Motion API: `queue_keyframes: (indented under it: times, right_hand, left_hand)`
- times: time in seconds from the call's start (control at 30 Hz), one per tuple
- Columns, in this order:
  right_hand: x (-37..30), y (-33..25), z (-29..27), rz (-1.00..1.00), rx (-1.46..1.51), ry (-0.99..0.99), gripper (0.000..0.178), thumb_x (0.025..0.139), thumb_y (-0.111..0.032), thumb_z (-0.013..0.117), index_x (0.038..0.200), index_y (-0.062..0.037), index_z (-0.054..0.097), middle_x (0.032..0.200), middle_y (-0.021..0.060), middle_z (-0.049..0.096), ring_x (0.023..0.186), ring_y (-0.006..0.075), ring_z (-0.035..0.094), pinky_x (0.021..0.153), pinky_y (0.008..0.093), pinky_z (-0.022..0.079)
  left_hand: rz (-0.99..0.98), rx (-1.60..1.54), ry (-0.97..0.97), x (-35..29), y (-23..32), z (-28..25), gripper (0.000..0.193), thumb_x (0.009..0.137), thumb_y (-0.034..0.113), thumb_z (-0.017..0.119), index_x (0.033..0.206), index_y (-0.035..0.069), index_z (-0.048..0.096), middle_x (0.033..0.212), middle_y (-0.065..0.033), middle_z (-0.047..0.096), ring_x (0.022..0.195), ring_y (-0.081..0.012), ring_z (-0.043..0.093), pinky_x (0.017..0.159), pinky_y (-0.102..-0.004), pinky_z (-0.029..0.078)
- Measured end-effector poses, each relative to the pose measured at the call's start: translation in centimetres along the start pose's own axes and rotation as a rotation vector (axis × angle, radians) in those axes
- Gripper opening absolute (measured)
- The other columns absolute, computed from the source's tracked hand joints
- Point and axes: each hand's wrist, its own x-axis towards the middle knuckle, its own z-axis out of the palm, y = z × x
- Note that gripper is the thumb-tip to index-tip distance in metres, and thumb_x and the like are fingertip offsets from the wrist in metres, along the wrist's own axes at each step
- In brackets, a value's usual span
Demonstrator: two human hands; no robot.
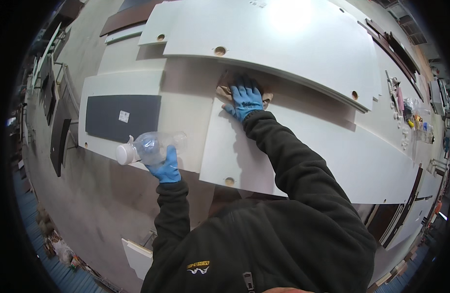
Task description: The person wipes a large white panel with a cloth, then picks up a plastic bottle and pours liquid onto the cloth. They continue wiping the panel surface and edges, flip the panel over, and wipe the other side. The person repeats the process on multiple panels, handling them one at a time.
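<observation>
Clear, thin-walled plastic is seen in the head view: a rounded, white-capped bottle (156,145) is held sideways in the grip of the gloved left hand (167,167). Brown, crumpled cloth (267,97) is covered by the gloved right hand (245,99) at the far edge of a smooth white panel (327,146); whether it is clenched cannot be told. Bare tabletop (185,97) is left between that panel and a flat dark-grey board (142,111). Stacked panels (283,53), pierced by round holes, are laid beyond.
</observation>
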Motion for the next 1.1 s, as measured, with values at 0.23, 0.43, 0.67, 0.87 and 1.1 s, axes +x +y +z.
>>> queue_keyframes:
  times: [0.23,0.43,0.67,0.87,1.1]
  right_hand:
    - [-11.9,-14.7,-1.5,-0.399,0.286,-0.059,0.081,0.085,-0.048,0.071,0.146,0.0019,0.054,0.158,0.0219,0.048,0.155,0.0384,0.034,0.128,0.0575,0.020]
    - [1.0,-6.1,-1.2,0.196,0.307,-0.241,0.079,0.082,-0.050,0.074,0.144,-0.0039,0.055,0.151,0.0199,0.053,0.148,0.0369,0.041,0.125,0.0515,0.026]
    - [-7.7,-12.1,-0.1,-0.051,0.162,-0.151,0.077,0.086,-0.049,0.070,0.144,-0.0007,0.054,0.162,0.0238,0.041,0.153,0.0424,0.036,0.126,0.0569,0.022]
    - [-12.7,-11.1,0.2,0.115,0.366,0.079,0.051,0.088,-0.012,0.063,0.138,-0.0025,0.060,0.135,0.0216,0.065,0.124,0.0375,0.064,0.110,0.0432,0.049]
    - [-12.9,-4.5,-5.7,1.050,2.058,0.203,0.054,0.113,-0.036,0.045,0.150,0.0031,0.046,0.141,0.0158,0.062,0.123,0.0255,0.065,0.107,0.0368,0.053]
  left_hand:
    - [-0.137,-0.117,-0.103,3.3,-0.6,-3.0,0.083,0.073,-0.002,0.083,0.147,0.005,0.045,0.133,-0.0060,0.057,0.122,-0.0210,0.057,0.109,-0.0366,0.048]
    - [-0.065,-0.050,-0.202,4.2,-0.3,-4.3,0.099,0.072,0.001,0.086,0.155,0.006,0.032,0.144,-0.0104,0.049,0.130,-0.0244,0.053,0.114,-0.0397,0.047]
    - [-0.022,0.127,-0.440,3.4,2.0,-5.0,0.090,0.077,0.009,0.086,0.154,0.003,0.039,0.137,-0.0120,0.056,0.125,-0.0243,0.058,0.107,-0.0378,0.050]
    - [-0.297,0.205,-0.986,2.9,5.1,-4.5,0.090,0.080,0.016,0.085,0.155,-0.002,0.039,0.124,-0.0164,0.065,0.113,-0.0239,0.066,0.100,-0.0366,0.054]
    - [-0.800,0.072,-1.436,-0.5,5.9,-1.0,0.069,0.088,0.018,0.078,0.148,-0.003,0.050,0.112,-0.0069,0.068,0.100,-0.0139,0.066,0.091,-0.0315,0.056]
